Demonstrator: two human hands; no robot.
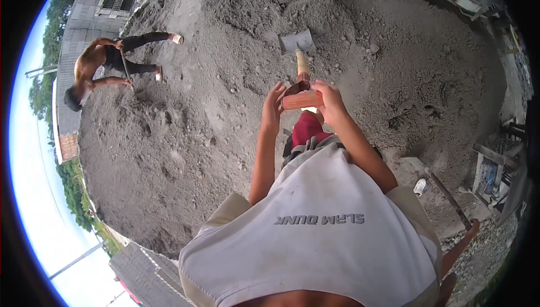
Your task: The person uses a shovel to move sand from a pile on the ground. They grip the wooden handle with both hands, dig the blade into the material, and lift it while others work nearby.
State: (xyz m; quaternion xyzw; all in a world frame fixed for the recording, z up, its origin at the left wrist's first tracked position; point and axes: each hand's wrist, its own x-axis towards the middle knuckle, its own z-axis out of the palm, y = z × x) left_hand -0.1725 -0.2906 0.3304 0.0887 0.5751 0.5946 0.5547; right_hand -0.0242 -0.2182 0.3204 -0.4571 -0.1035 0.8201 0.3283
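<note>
A shovel (302,66) stands in front of me, its grey metal blade (297,42) against the sand and its red grip toward my body. My left hand (272,108) is beside the left end of that grip, with fingers stretched forward and apart. At the other end, my right hand (331,102) has its fingers loosely curved and pointing inward. Both hands look open around the grip rather than wrapped on it; whether the palms touch it is hard to see.
Grey sand (270,3) is heaped ahead and on both sides. On the left a bent-over person (93,68) works with a shovel. At lower right another person's hand (473,228) holds a second shovel (449,199). Wooden frames (495,169) and rubble stand at the right edge.
</note>
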